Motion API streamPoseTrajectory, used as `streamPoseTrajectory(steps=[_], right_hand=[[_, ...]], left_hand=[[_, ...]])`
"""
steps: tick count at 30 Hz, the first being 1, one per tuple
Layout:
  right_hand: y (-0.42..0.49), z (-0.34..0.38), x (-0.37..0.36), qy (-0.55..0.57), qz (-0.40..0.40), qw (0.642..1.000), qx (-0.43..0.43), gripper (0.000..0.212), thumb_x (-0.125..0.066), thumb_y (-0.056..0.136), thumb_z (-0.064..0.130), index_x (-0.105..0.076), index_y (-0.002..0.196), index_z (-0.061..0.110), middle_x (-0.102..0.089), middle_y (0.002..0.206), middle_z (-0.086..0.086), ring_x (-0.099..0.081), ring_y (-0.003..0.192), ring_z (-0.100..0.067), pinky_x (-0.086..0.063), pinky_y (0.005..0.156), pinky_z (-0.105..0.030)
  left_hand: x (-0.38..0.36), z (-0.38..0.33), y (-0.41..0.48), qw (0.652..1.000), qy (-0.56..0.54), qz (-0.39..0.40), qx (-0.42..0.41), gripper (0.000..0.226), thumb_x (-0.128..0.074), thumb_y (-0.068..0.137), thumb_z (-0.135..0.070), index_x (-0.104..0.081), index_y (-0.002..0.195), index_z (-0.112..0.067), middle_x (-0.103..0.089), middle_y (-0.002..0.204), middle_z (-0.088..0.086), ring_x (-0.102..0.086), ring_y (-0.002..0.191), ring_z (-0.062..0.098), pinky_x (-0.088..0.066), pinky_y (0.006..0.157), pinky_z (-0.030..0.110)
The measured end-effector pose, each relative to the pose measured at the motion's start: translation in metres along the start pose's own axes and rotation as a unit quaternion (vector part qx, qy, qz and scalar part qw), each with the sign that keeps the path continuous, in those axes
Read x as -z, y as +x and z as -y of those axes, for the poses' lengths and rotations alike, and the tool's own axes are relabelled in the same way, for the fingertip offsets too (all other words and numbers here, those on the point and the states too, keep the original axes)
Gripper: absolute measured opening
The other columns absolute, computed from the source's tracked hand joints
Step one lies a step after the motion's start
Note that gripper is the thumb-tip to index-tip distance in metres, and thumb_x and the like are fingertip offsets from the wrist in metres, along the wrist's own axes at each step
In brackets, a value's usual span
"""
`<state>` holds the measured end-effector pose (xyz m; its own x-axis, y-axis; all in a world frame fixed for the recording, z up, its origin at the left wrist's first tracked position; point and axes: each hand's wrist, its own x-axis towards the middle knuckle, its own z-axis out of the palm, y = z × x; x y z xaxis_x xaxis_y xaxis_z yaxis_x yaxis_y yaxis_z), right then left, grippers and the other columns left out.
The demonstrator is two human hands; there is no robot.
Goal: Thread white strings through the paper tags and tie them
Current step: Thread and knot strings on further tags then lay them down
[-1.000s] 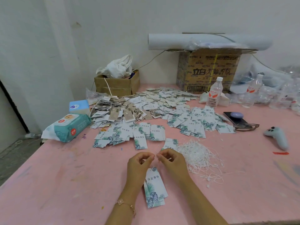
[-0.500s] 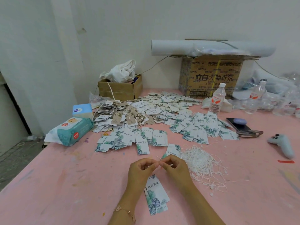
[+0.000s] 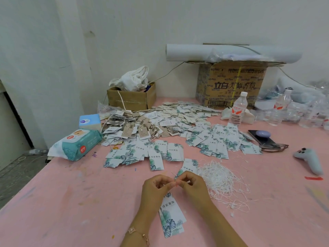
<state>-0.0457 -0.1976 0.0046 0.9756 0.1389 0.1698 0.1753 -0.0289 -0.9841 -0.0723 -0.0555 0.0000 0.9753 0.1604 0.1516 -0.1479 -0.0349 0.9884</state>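
I see both hands raised just above the pink table [image 3: 71,202], fingers curled and fingertips meeting. The left hand [image 3: 156,188] and the right hand [image 3: 192,184] each pinch a thin white string [image 3: 175,182], which is so fine I can barely make it out. A bracelet [image 3: 140,234] sits on the left wrist.

The paper tag [image 3: 171,216] lies flat on the table below the hands, between the forearms. Its long axis runs away from me and leans slightly left at the far end. The far end is tucked under the hands, and the big leaf print is at the near end. Dark Chinese characters run across its middle, but I cannot read them with confidence.

Just right of the right hand is a loose heap of white strings [image 3: 220,180]. One single tag [image 3: 188,166] lies just beyond the fingers, with a row of leaf-print tags [image 3: 146,154] and a wider tag pile [image 3: 213,139] behind it. Further back, the brown tags [image 3: 135,129] already carry strings.

At the left edge lie a pack of wipes [image 3: 78,145] and a blue tissue box [image 3: 89,121]. Against the wall stand a small carton [image 3: 131,98] and a large carton [image 3: 231,86] printed "立白", with a white roll [image 3: 231,53] on top. A water bottle [image 3: 237,109] with a red label, a phone [image 3: 261,138] and a grey controller [image 3: 309,159] are to the right.
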Motion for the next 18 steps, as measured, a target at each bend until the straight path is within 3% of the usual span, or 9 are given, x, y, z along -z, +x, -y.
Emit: streamPoseTrajectory(steps=[7,11,14,18], right_hand=[[-0.001,0.002,0.0,-0.017,-0.01,1.0,0.002,0.016,-0.069,0.077,-0.001,-0.068,0.065,0.011,-0.059,0.057,0.002,-0.052,0.057,-0.009,-0.043,0.054,-0.015],[-0.005,-0.001,-0.01,-0.035,-0.039,0.999,-0.01,0.007,-0.075,0.073,0.016,-0.072,0.078,0.02,-0.067,0.066,0.0,-0.057,0.057,-0.009,-0.048,0.053,-0.022],[0.0,-0.004,-0.005,-0.111,0.004,0.993,0.026,0.028,-0.075,0.079,0.017,-0.07,0.101,0.035,-0.071,0.086,0.007,-0.062,0.072,-0.007,-0.052,0.067,-0.021],[-0.002,-0.002,-0.006,-0.182,0.051,0.981,0.032,0.038,-0.074,0.082,0.026,-0.062,0.113,0.042,-0.069,0.088,0.014,-0.061,0.075,-0.003,-0.049,0.067,-0.014]], left_hand=[[0.0,0.001,-0.001,1.0,0.008,-0.01,-0.007,0.009,-0.083,0.072,-0.022,-0.076,0.07,-0.026,-0.069,0.065,-0.002,-0.049,0.057,0.009,-0.043,0.054,0.017],[-0.001,0.0,-0.001,1.0,-0.003,-0.023,0.0,0.012,-0.076,0.081,-0.014,-0.073,0.072,-0.022,-0.068,0.064,-0.003,-0.052,0.057,0.007,-0.045,0.056,0.019],[0.005,-0.002,0.001,0.994,-0.089,-0.049,0.036,0.004,-0.066,0.088,-0.012,-0.069,0.089,-0.009,-0.075,0.085,0.004,-0.066,0.075,0.013,-0.052,0.069,0.023],[0.01,-0.004,0.003,0.974,-0.207,-0.06,0.074,0.026,-0.062,0.086,-0.023,-0.067,0.103,-0.004,-0.074,0.108,0.006,-0.067,0.095,0.014,-0.055,0.077,0.024]])
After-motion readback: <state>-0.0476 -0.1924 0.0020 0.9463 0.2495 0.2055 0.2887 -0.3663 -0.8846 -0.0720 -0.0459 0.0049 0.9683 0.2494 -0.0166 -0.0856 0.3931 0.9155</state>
